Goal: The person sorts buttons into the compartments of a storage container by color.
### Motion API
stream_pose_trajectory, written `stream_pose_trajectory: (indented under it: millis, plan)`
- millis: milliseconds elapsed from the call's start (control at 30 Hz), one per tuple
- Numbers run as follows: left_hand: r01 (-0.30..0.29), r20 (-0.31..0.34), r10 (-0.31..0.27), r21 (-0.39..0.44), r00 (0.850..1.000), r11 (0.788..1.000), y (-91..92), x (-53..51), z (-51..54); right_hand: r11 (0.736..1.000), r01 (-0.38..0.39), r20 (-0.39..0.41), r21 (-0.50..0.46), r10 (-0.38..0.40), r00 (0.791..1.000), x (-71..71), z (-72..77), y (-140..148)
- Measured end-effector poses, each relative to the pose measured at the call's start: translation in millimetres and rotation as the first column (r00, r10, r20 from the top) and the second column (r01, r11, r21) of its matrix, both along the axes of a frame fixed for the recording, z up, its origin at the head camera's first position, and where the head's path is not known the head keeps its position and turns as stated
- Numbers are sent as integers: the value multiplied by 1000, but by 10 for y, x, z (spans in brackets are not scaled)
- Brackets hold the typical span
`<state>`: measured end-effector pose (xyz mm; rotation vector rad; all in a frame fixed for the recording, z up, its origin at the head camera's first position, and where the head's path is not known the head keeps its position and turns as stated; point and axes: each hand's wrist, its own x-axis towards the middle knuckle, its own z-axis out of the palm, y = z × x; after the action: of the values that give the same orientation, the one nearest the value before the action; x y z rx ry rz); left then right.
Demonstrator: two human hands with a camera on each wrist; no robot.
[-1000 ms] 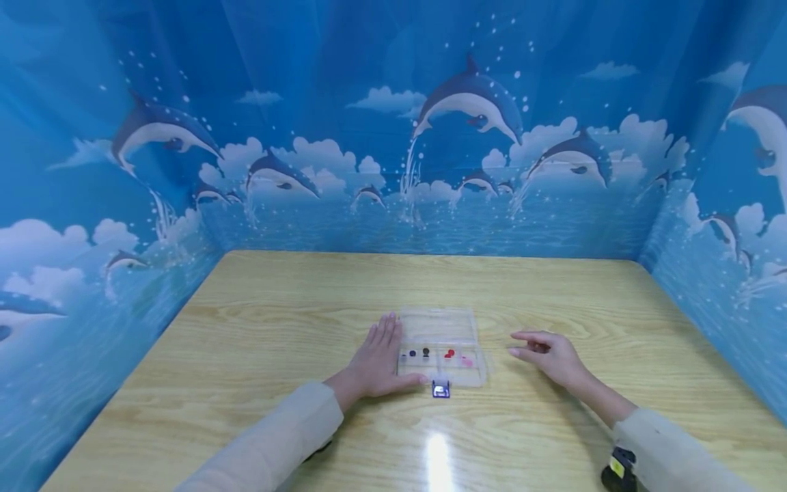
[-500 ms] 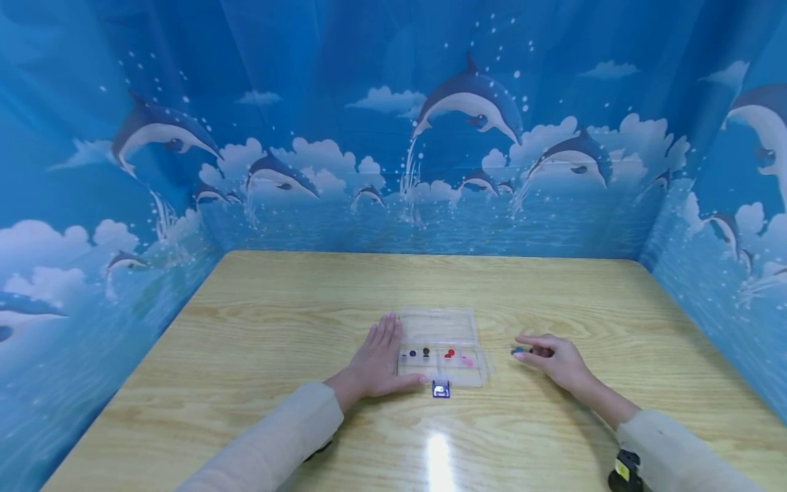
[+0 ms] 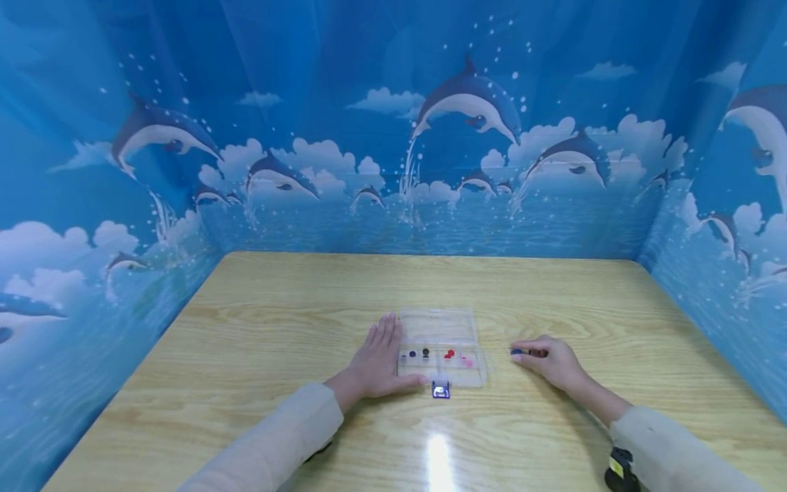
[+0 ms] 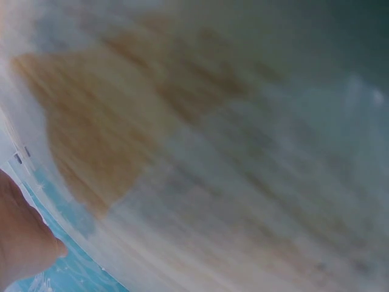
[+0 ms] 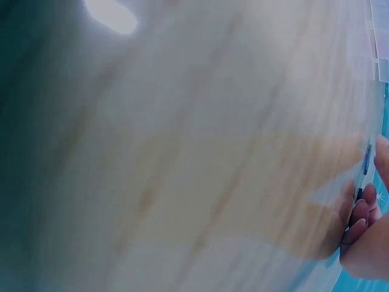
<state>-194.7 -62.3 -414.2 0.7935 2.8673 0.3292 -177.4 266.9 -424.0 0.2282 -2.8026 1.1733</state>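
Note:
In the head view, a clear compartment box (image 3: 470, 374) lies on the table with its clear lid (image 3: 438, 325) folded back. Several small dark pieces (image 3: 425, 352) sit in its left part; red pieces (image 3: 450, 354) and a pink piece (image 3: 468, 362) lie to the right. My left hand (image 3: 378, 362) lies flat along the box's left side, fingers straight, thumb along the front edge. Right of the box, my right hand (image 3: 556, 360) pinches a small blue piece (image 3: 516, 351) between thumb and index finger. Something dark shows by its curled fingers; its kind is unclear.
A small purple-blue piece like a clasp (image 3: 440, 389) is at the box's front edge. The wood-grain table (image 3: 295, 294) is enclosed by a blue dolphin-print curtain (image 3: 344, 205). Both wrist views are mostly blurred tabletop.
A blue piece has come into view between my right thumb and index finger, which have closed on it. My left hand and the box have stayed put.

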Motion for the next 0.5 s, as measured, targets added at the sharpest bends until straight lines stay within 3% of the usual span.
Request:
stream_pose_trajectory:
  millis: [500]
  plan:
    - [2, -7, -2, -10, 1000, 1000, -5, -19, -20, 996, 61, 57, 68, -65, 996, -26, 26, -51]
